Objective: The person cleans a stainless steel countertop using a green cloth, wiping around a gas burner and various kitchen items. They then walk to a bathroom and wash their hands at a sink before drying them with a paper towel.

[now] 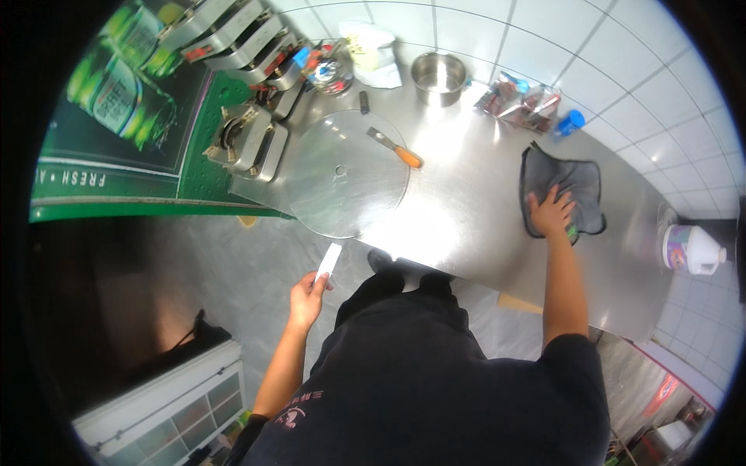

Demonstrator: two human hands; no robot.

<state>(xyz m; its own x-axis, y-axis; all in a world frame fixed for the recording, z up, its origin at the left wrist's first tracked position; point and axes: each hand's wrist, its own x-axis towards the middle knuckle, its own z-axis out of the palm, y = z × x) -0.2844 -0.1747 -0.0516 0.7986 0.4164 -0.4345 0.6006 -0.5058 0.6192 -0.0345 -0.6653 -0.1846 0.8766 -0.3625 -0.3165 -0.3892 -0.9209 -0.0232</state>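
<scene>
My left hand (308, 300) grips a narrow white flat piece (329, 260), its material unclear, over the floor just off the table's front edge. My right hand (552, 212) lies flat with spread fingers on a grey cloth with black edging (574, 175). Under the cloth is a stainless steel table (478, 215). To the left on this table rests a round clear disc (326, 186) with a small centre hole. A scraper with an orange handle (408, 157) lies across the disc's right rim.
Stacked portable gas stoves (245, 41) and another stove (245, 137) stand at the left. Along the tiled wall are a jar (331, 76), a white bag (373, 55), a steel pot (438, 81), plastic packets (518, 105) and a blue-capped container (570, 123). A white jug (693, 250) is far right.
</scene>
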